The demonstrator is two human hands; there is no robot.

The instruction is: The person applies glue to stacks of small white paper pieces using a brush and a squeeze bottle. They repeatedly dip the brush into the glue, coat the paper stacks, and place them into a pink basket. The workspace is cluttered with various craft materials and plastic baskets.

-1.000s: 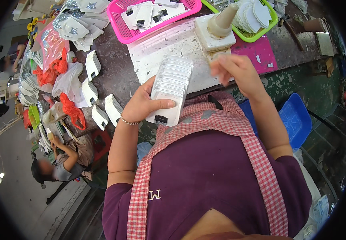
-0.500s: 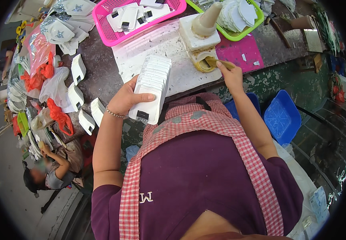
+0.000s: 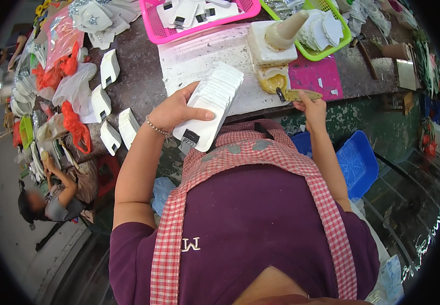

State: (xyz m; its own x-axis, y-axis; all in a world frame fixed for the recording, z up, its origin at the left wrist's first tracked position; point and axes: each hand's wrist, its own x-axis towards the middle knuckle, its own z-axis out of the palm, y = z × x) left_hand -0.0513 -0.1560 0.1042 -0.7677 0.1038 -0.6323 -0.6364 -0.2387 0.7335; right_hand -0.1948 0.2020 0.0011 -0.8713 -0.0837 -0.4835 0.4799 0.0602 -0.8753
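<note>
While held sideways, the brush (image 3: 291, 95) points left.

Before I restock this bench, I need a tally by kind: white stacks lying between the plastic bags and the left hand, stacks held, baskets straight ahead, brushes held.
Lying stacks: 4
Held stack, in the left hand: 1
Baskets, pink basket and green basket: 2
Brush, in the right hand: 1
Total: 8
</note>
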